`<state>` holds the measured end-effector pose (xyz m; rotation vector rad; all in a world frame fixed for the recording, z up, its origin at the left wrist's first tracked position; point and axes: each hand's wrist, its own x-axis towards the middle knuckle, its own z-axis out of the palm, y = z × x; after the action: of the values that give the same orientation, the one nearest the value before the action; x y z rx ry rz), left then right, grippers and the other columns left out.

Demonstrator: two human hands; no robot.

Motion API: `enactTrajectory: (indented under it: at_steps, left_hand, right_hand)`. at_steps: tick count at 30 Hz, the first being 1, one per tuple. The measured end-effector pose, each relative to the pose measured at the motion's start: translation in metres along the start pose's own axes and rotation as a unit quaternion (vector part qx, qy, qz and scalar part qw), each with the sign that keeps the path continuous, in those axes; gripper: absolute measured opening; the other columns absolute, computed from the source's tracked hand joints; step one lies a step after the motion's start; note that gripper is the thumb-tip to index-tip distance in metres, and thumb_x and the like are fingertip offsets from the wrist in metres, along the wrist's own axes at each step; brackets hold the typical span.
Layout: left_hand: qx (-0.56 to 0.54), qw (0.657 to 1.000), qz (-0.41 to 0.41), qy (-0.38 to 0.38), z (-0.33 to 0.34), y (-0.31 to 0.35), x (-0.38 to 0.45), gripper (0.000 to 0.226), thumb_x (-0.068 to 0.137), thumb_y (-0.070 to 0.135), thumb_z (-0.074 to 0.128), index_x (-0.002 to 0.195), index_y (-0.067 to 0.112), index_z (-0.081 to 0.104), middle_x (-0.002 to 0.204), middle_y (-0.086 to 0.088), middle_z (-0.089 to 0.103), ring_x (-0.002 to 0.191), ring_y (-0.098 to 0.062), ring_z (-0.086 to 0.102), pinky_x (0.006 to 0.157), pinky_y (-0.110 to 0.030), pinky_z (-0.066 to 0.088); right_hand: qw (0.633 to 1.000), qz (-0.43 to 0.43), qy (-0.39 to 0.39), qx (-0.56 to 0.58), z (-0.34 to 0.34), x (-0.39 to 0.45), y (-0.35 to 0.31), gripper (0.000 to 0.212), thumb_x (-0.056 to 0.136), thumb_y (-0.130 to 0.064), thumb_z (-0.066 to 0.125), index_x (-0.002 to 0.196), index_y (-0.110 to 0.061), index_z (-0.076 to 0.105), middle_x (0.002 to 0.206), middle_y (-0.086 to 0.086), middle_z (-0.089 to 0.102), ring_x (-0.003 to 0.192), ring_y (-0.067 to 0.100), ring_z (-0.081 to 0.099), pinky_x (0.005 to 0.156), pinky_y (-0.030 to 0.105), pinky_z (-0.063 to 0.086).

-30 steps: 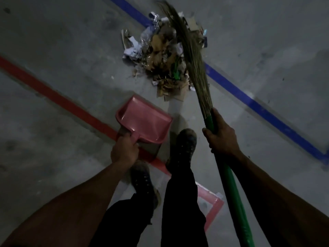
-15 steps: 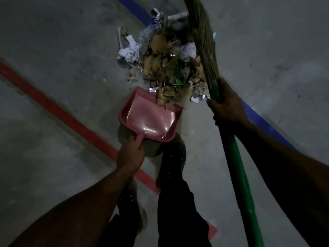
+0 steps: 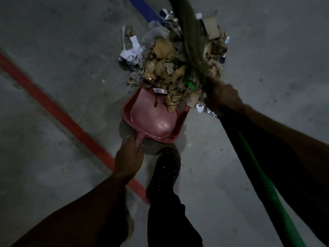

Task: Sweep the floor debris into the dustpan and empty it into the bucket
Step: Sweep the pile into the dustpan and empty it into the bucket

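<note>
Since 0.5 s ago the pan has slid under the near edge of the debris; scraps now lie on its far lip, rest of pan bare. Broom bristles lie over the pile's right side. Left hand fingers wrap the pan handle. Right hand grips the broom; blurred, finger detail unclear. Red line crosses the floor at left.

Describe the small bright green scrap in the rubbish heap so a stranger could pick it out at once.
Start at the pink dustpan that the left hand holds by its handle, and follow its open front edge toward the right hand gripping the broom. The green scrap lies in the debris pile there, just left of that hand. It is the only vivid green among brown and white scraps.
</note>
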<state>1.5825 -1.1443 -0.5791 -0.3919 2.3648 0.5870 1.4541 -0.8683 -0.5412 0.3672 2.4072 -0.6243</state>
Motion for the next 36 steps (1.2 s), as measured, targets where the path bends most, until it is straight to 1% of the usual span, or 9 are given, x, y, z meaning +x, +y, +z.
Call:
enactTrajectory:
  at_steps: [3,7,11,13,16,20,24,31,36]
  left_hand:
    - [0.018,1.000,-0.006,0.009,-0.006,0.007,0.007,0.025,0.091,0.024,0.055,0.111,0.009,0.055,0.105,-0.014,0.053,0.095,-0.037,0.057,0.079,-0.041,0.043]
    - [0.050,0.999,-0.003,0.014,-0.015,0.014,0.013,0.024,0.092,0.026,0.055,0.106,0.007,0.054,0.103,-0.015,0.054,0.092,-0.039,0.057,0.077,-0.044,0.047]
    - [0.071,0.997,0.007,0.003,-0.022,0.016,0.021,0.025,0.091,0.026,0.055,0.108,0.008,0.053,0.107,-0.016,0.054,0.095,-0.039,0.057,0.077,-0.043,0.047]
    - [0.081,0.997,0.016,0.011,-0.025,0.018,0.027,0.028,0.091,0.026,0.055,0.113,0.009,0.054,0.111,-0.017,0.054,0.100,-0.039,0.057,0.080,-0.045,0.047]
    - [0.112,0.993,0.039,0.016,-0.026,0.016,0.039,0.030,0.092,0.026,0.054,0.116,0.007,0.054,0.113,-0.018,0.054,0.102,-0.039,0.057,0.080,-0.044,0.046]
    - [0.134,0.986,0.098,0.035,-0.029,0.003,0.058,0.025,0.091,0.023,0.056,0.108,0.006,0.056,0.105,-0.020,0.057,0.094,-0.039,0.059,0.075,-0.044,0.049]
    - [0.174,0.973,0.144,0.042,-0.035,0.003,0.081,0.031,0.089,0.022,0.057,0.115,0.006,0.056,0.105,-0.024,0.058,0.092,-0.042,0.060,0.074,-0.044,0.048]
    - [0.229,0.957,0.172,0.033,-0.049,0.016,0.101,0.039,0.089,0.031,0.047,0.114,0.002,0.053,0.105,-0.026,0.056,0.090,-0.044,0.059,0.072,-0.047,0.050]
    - [0.310,0.939,0.148,0.032,-0.059,0.021,0.110,0.032,0.097,0.026,0.050,0.119,0.003,0.048,0.112,-0.024,0.053,0.098,-0.043,0.056,0.074,-0.045,0.044]
  right_hand:
    - [0.999,-0.020,-0.030,-0.011,0.023,-0.030,0.010,0.076,0.087,-0.001,0.049,0.152,-0.029,0.022,0.098,0.004,0.056,0.068,0.010,0.052,0.049,0.017,0.037]
    - [0.996,-0.009,-0.083,-0.004,0.043,-0.074,0.011,0.075,0.093,-0.007,0.049,0.153,-0.033,0.012,0.087,0.004,0.055,0.069,0.018,0.059,0.056,0.033,0.056]
    - [1.000,-0.003,-0.015,0.025,0.017,-0.090,0.016,0.069,0.096,-0.014,0.051,0.154,-0.031,0.017,0.082,-0.004,0.052,0.060,0.008,0.052,0.044,0.011,0.040]
    - [0.999,0.016,0.032,0.031,-0.005,-0.082,0.021,0.066,0.095,-0.015,0.054,0.151,-0.033,0.023,0.093,0.006,0.058,0.063,0.015,0.055,0.051,0.008,0.043]
    - [0.990,0.077,0.102,0.054,-0.031,-0.043,0.039,0.068,0.085,-0.019,0.061,0.145,-0.039,0.036,0.120,0.019,0.063,0.092,0.042,0.065,0.079,0.044,0.057]
    - [0.990,0.121,0.050,0.051,-0.045,0.006,0.054,0.064,0.079,-0.011,0.066,0.138,-0.028,0.047,0.124,0.020,0.060,0.103,0.042,0.063,0.063,0.029,0.058]
    - [0.996,0.080,0.026,0.013,-0.018,-0.010,0.047,0.058,0.082,-0.009,0.062,0.137,-0.023,0.049,0.118,0.020,0.063,0.100,0.041,0.063,0.086,0.047,0.053]
    - [0.998,0.039,-0.020,0.035,0.040,-0.077,0.033,0.073,0.091,-0.012,0.055,0.152,-0.035,0.022,0.117,0.016,0.061,0.083,0.031,0.064,0.066,0.037,0.055]
    - [0.980,0.097,0.095,0.143,0.005,-0.071,0.054,0.070,0.091,-0.012,0.060,0.148,-0.040,0.031,0.101,0.002,0.060,0.045,0.011,0.058,0.035,0.015,0.046]
